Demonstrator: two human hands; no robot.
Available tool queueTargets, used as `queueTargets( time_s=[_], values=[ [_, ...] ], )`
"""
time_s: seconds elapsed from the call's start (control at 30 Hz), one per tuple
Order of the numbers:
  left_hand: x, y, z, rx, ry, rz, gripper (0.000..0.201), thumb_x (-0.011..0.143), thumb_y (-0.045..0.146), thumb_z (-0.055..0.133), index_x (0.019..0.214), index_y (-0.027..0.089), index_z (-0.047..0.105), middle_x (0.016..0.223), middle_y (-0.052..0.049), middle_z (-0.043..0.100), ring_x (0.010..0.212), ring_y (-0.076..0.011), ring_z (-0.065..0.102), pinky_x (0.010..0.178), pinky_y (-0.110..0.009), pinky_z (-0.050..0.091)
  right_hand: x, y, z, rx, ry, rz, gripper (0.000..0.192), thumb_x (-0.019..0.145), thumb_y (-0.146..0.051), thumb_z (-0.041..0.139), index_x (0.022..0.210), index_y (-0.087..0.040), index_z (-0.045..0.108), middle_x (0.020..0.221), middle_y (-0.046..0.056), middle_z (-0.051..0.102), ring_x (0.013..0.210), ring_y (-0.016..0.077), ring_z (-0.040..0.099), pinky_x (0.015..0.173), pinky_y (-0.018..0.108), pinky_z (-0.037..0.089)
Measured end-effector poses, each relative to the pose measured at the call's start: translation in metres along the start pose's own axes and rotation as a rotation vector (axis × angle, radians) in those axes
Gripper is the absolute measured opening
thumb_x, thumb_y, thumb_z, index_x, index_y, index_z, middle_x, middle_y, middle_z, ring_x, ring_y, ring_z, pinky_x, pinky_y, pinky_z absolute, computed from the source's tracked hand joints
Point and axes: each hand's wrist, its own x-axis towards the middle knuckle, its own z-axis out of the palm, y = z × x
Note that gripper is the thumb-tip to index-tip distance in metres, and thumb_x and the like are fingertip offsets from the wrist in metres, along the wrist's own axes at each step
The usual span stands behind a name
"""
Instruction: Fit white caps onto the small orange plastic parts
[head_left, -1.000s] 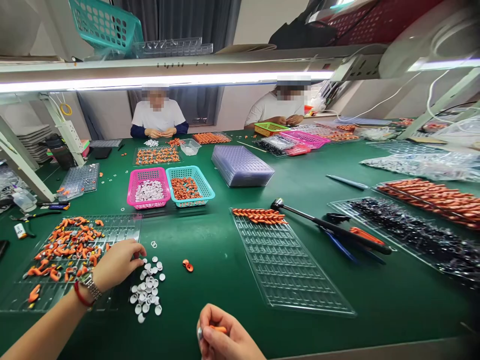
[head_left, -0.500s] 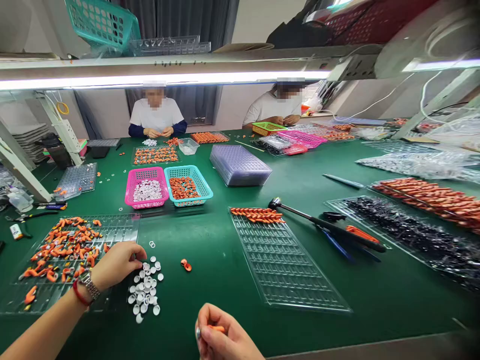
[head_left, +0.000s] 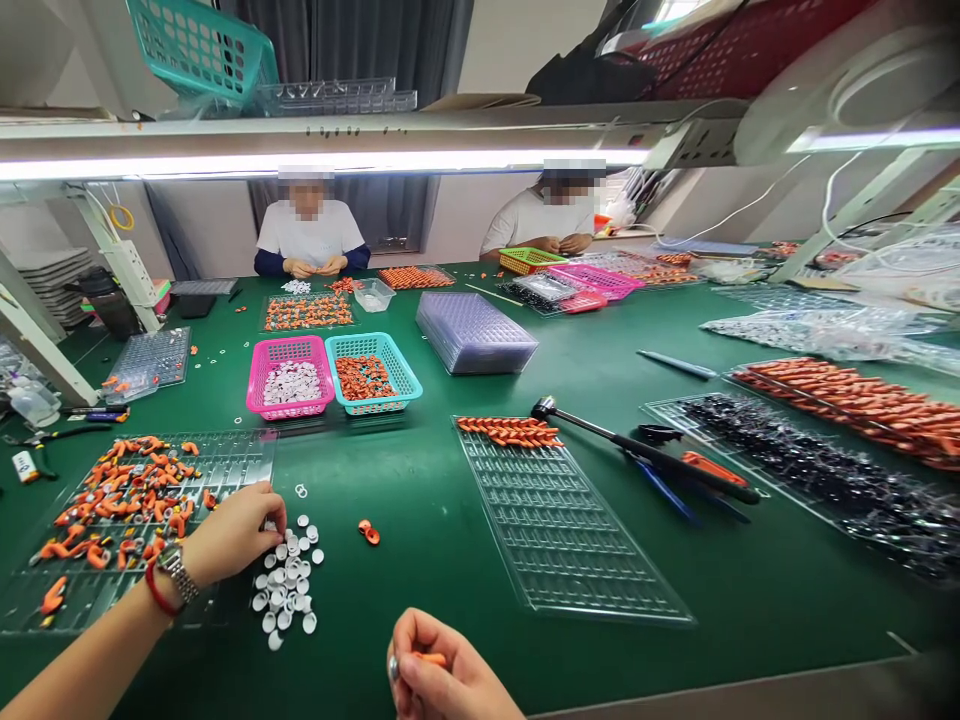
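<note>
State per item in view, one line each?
left hand: fingertips on the white caps, a loose pile
right hand: pinching an orange part
pink basket: holds white pieces
teal basket: holds orange pieces
left tray: orange parts scattered over it
centre tray: one orange row, rest bare

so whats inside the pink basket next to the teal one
The pink basket holds a heap of small white caps, like the loose white caps by the left hand. The heap covers the basket's floor, so anything beneath cannot be seen.
</note>
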Motion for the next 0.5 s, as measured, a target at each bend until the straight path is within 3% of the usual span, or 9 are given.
queueTargets(
  time_s=[0.33, 0.5],
  values=[
    [0.004, 0.0005, 0.003, -0.023, 0.01, 0.009, 0.011, 0.078, 0.019, 0.063, 0.087, 0.02, 0.069, 0.087, -0.004, 0.062, 0.082, -0.024, 0.061, 0.072, -0.033, 0.046, -0.0012, 0.0045, -0.0051, -0.007, 0.003, -0.015, 0.041, 0.075, -0.043, 0.082, 0.074, -0.017, 0.051, 0.057, -0.004, 0.059, 0.041, 0.0047, 0.05, 0.045, 0.019, 0.049],
    [0.0058, 0.0019, 0.0027, -0.028, 0.001, 0.017, 0.003, 0.079, 0.017, 0.064, 0.079, 0.018, 0.066, 0.084, -0.003, 0.06, 0.08, -0.0219, 0.06, 0.072, -0.033, 0.045, -0.0013, 0.003, -0.0032, -0.004, 0.005, -0.007, 0.042, 0.074, -0.044, 0.083, 0.073, -0.017, 0.051, 0.057, -0.005, 0.059, 0.04, 0.0046, 0.049, 0.044, 0.018, 0.049]
  ],
)
